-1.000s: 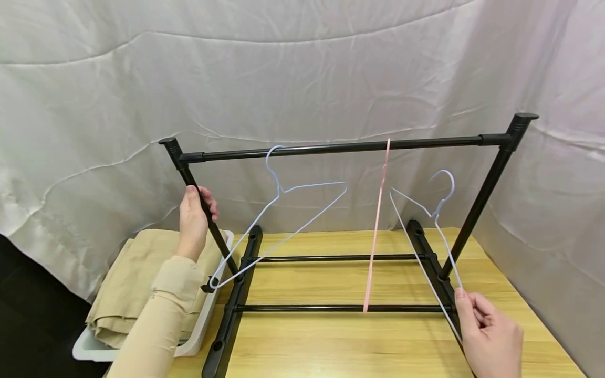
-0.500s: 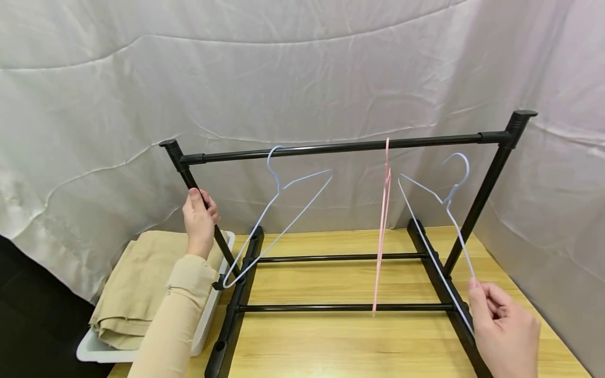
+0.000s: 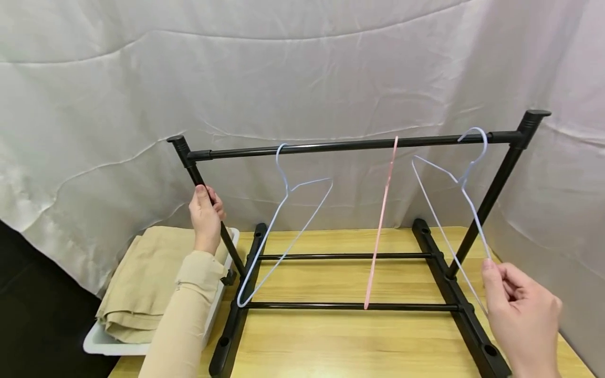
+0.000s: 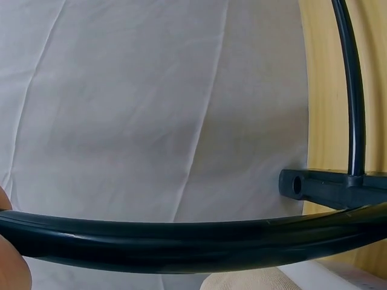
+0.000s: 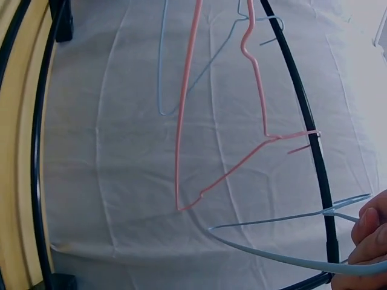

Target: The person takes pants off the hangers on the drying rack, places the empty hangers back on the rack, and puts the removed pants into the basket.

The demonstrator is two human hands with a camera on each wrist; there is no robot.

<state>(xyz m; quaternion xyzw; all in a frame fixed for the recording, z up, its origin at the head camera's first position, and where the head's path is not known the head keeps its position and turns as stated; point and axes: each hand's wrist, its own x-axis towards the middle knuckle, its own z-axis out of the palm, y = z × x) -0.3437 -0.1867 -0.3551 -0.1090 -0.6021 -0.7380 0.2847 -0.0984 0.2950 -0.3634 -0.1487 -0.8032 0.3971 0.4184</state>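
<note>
My left hand (image 3: 207,226) grips the left upright of a black rack (image 3: 331,146), fingers wrapped around the tube. My right hand (image 3: 522,310) pinches a pale blue wire hanger (image 3: 474,212) at its lower right corner. That hanger's hook overlaps the top rod near its right end; whether it bears on the rod I cannot tell. Another pale blue hanger (image 3: 286,184) hangs from the rod towards the left, turned at an angle. Between the two, a pink hanger (image 3: 384,210) hangs nearly edge-on; the right wrist view shows two pink wires.
Left of the rack, a white basket (image 3: 96,344) holds folded beige cloth (image 3: 156,273). The rack's feet and two low crossbars stand on a wooden table (image 3: 350,336). Pale curtain fabric (image 3: 293,84) hangs behind and on the right.
My right hand has risen and moved right, bringing the hanger's hook from below the rod up to its height. The hanging hangers have swung slightly. My left hand stays on the upright.
</note>
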